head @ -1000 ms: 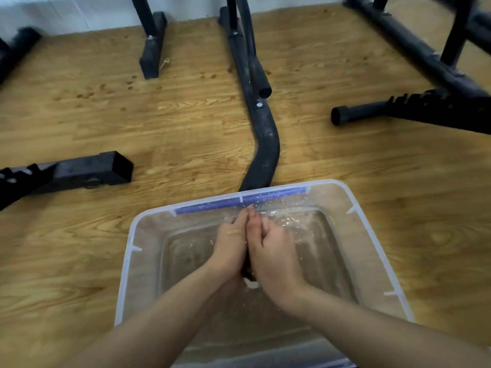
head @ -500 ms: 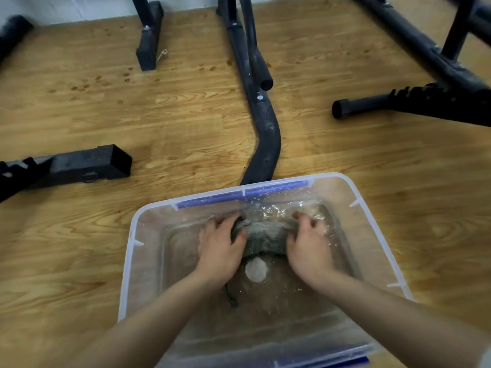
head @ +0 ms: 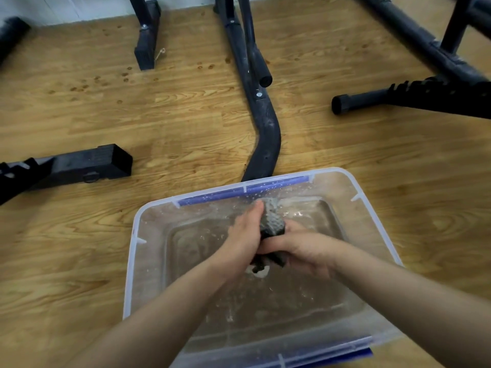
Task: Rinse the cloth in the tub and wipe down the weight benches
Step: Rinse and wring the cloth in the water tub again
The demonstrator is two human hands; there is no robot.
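Note:
A clear plastic tub (head: 132, 251) with blue handle strips holds shallow water on the wooden floor. Above its middle, a wet dark grey cloth (head: 273, 221) is bunched upright between both hands. My left hand (head: 244, 235) presses against its left side with fingers wrapped round it. My right hand (head: 300, 248) grips the lower part of the cloth from the right. A dark end of the cloth hangs below the hands toward the water.
Black weight-bench frames stand around the tub: a curved leg (head: 265, 134) just behind it, a square foot (head: 87, 166) to the left, a post (head: 147, 35) at the back, and a notched bar (head: 414, 96) at the right. Dried spots mark the floor (head: 106, 81).
The hands, spread apart on the cloth under the water half a second ago, have come together and lifted the cloth, now bunched between them.

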